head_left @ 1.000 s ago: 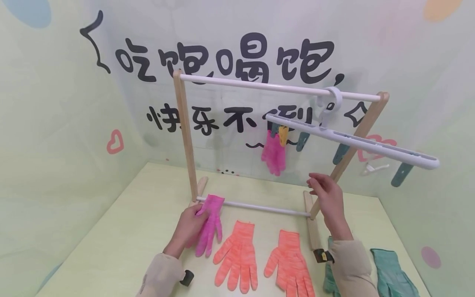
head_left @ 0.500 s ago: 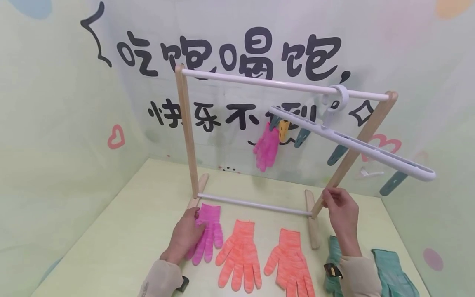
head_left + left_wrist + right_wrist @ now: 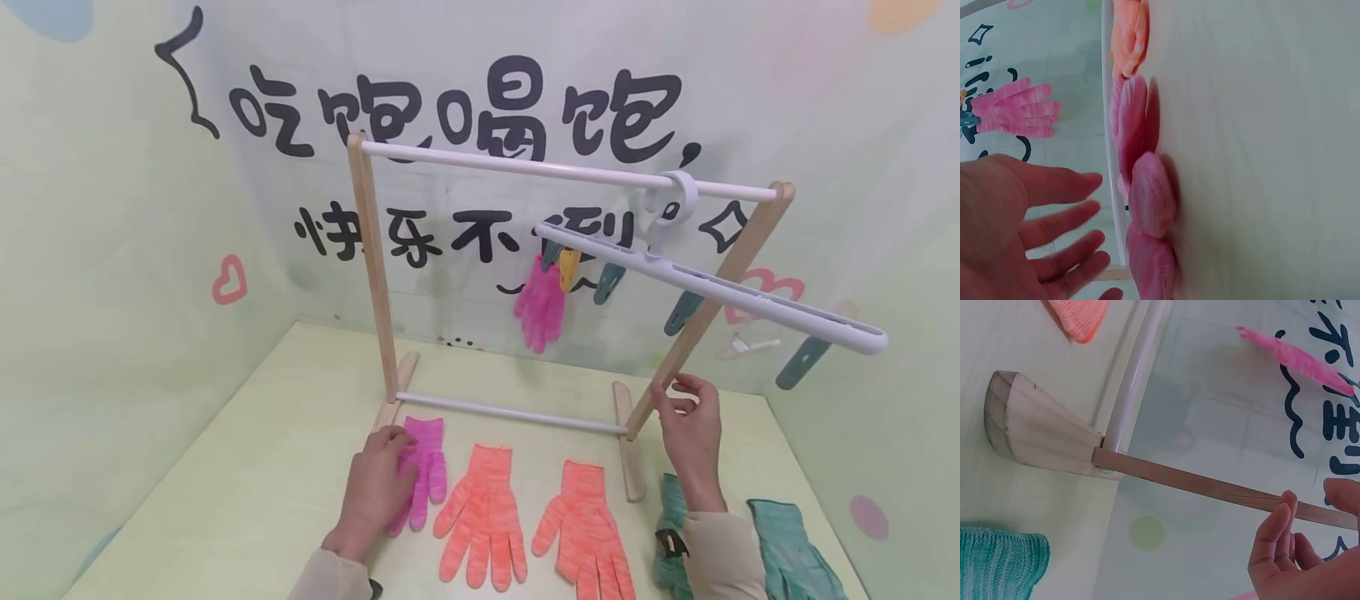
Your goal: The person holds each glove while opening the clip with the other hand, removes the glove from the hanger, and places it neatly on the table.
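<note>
My left hand [image 3: 377,490] hovers beside a pink knit glove [image 3: 429,468] lying on the table and overlaps its left side in the head view. In the left wrist view the fingers are spread and relaxed, apart from the pink glove [image 3: 1152,197]. Nothing is in that hand. My right hand [image 3: 692,437] is raised by the rack's right wooden post [image 3: 738,254], its fingers loosely bent around no object. Another pink glove [image 3: 540,307] hangs from a blue-grey clip at the far end of the white hanger [image 3: 757,298]; a yellow clip [image 3: 569,271] sits beside it.
Two orange gloves [image 3: 486,521] lie palm-flat in the table's middle. Two green gloves [image 3: 795,546] lie at right, one partly behind my right sleeve. The white top rail [image 3: 517,167] carries the hanger, which has more blue-grey clips [image 3: 684,313]. A lower rail [image 3: 517,412] crosses behind the gloves.
My left hand has laid the pink glove down on the table and let it go. My right hand has moved right and down, away from the hanging glove, which has swung slightly left.
</note>
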The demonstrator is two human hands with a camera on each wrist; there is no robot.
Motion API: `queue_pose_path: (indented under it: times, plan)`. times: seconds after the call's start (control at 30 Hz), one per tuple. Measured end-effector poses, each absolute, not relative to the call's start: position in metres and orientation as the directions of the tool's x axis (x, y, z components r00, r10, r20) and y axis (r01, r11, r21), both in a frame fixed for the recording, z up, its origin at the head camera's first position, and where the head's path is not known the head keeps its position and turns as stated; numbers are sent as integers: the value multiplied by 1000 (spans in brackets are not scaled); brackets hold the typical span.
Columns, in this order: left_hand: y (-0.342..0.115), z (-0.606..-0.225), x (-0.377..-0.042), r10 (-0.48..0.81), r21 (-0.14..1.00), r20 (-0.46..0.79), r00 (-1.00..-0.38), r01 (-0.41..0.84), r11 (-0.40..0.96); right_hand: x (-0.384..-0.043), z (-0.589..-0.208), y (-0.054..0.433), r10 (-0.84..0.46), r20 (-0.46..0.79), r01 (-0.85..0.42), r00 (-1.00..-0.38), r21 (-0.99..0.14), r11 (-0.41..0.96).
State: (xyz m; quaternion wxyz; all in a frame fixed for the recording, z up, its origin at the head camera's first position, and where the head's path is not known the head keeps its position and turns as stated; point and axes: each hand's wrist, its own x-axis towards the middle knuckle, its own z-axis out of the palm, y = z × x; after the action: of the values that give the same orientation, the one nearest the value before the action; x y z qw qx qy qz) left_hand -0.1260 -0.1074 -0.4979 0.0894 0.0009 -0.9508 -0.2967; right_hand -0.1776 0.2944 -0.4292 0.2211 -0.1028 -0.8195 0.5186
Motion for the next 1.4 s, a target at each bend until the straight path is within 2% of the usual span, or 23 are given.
queue_pose_path:
  times: [0.23,0.4,0.77,1.03,1.2,1.4]
  plan:
    - [-99,-504,-118,88,531,144,-986,152,833,-182,-438,298,356,273,-64,-894,-863,502]
    - [-99,-505,-116,106,507,145,-984,166,846,-184,-440,300,345,289,-62,-893,-838,542]
    - [-104,-504,-115,149,507,145,-978,202,838,-186,-442,306,332,262,-65,-906,-863,502]
    - [-105,-497,-121,174,509,93,-980,197,838,-190,-444,309,314,274,-67,-909,-840,538]
    - [-101,-482,-130,194,559,77,-978,203,804,-193,-447,311,307,291,-80,-906,-831,550]
    - [-85,-460,-156,146,700,45,-988,136,702,-194,-449,311,306,276,-70,-911,-835,547]
